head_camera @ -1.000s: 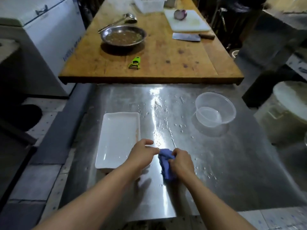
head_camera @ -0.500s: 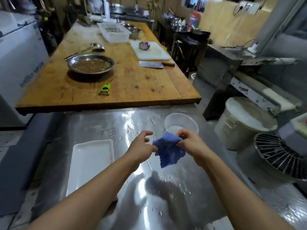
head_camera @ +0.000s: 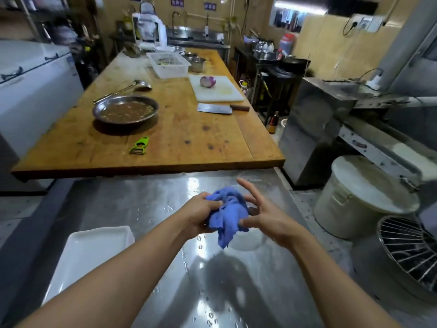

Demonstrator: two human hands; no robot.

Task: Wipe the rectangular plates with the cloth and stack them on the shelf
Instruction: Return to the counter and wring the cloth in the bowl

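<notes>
Head view, crumpled blue cloth (head_camera: 227,215), white rectangular plate (head_camera: 91,254)

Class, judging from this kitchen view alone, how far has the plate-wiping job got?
Done: nothing visibly; no shelf stack shows. In hand: the left hand grips the blue cloth above the steel table, with the right hand at it, fingers spread. Left: wiping the white rectangular plate and shelving it.
</notes>
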